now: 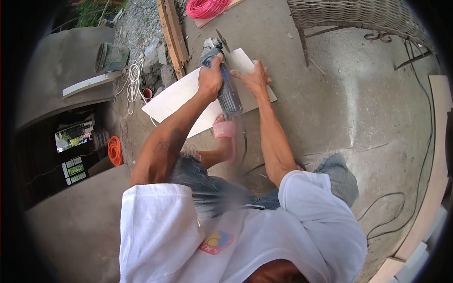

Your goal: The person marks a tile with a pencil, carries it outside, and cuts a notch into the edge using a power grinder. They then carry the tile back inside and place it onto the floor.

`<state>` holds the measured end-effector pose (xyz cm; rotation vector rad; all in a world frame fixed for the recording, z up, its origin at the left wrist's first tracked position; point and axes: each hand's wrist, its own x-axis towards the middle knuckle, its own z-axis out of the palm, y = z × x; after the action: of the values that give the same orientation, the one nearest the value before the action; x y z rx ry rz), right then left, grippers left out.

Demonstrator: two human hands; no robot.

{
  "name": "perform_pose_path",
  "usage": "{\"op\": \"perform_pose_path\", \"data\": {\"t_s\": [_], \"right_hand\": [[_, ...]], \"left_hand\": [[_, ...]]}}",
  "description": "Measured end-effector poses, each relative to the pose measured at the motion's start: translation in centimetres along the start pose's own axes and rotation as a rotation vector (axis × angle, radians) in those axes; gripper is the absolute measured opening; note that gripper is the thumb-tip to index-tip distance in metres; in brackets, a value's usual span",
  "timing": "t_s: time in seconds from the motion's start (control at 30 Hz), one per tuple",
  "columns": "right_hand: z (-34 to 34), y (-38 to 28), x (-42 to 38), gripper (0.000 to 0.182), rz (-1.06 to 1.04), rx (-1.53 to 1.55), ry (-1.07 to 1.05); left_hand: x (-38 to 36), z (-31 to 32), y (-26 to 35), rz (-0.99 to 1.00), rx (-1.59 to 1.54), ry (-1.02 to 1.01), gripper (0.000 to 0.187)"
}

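My left hand [211, 78] is wrapped round the body of a blue and grey angle grinder [229, 96]. The grinder's thin disc [222, 41] stands on edge at the far end, by the upper edge of a white tile [181, 101]. My right hand [255, 80] grips the tile's right part, thumb on top and fingers curled at its edge. A foot in a pink slipper [224, 129] rests at the tile's near edge, below the grinder. The grinder's cord runs down past the foot.
Wooden planks [172, 35], a pink hose coil [207, 7] and rubble lie ahead. White cord [134, 85], a bucket [112, 57] and an orange coil [114, 151] are left. A wicker chair [358, 16] and black cable [417, 207] are right.
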<state>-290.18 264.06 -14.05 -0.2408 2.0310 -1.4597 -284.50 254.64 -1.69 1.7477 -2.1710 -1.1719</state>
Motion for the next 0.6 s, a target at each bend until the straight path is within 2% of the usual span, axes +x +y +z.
{"op": "perform_pose_path", "data": {"t_s": [0.6], "right_hand": [[0.43, 0.39, 0.01, 0.125, -0.028, -0.006, 0.046]], "left_hand": [[-0.23, 0.05, 0.42, -0.026, -0.004, -0.02, 0.083]]}}
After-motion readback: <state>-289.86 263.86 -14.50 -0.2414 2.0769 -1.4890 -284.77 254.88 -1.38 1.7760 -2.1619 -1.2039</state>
